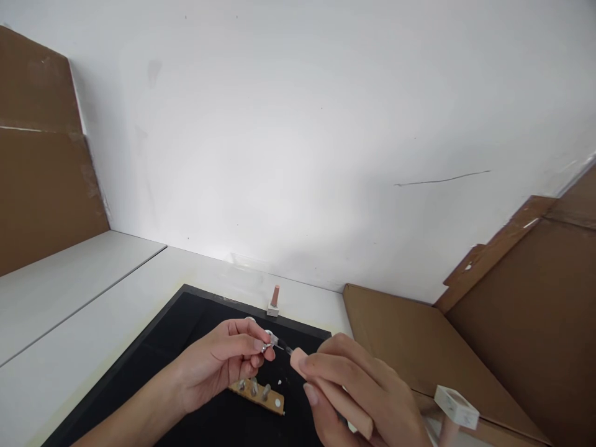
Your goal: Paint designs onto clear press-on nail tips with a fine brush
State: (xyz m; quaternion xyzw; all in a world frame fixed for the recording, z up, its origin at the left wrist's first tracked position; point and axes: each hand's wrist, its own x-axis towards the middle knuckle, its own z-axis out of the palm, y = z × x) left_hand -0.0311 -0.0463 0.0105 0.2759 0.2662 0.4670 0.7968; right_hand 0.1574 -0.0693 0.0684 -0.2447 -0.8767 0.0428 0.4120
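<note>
My left hand pinches a small silver-ended holder, with a clear piece like a false nail tip at its end. My right hand is closed around a long peach-coloured brush cap. Its dark, thin brush points left and meets or nearly meets the clear piece; contact is hard to make out. Under my left hand, a tan strip carries several translucent nail-shaped pieces, partly hidden by the fingers. White round bits show just behind the left fingertips.
A black mat lies on the white table. At its far edge stands a small white block with a peach stem; a similar white square piece is at the right. Cardboard walls both sides, and a white wall rises behind.
</note>
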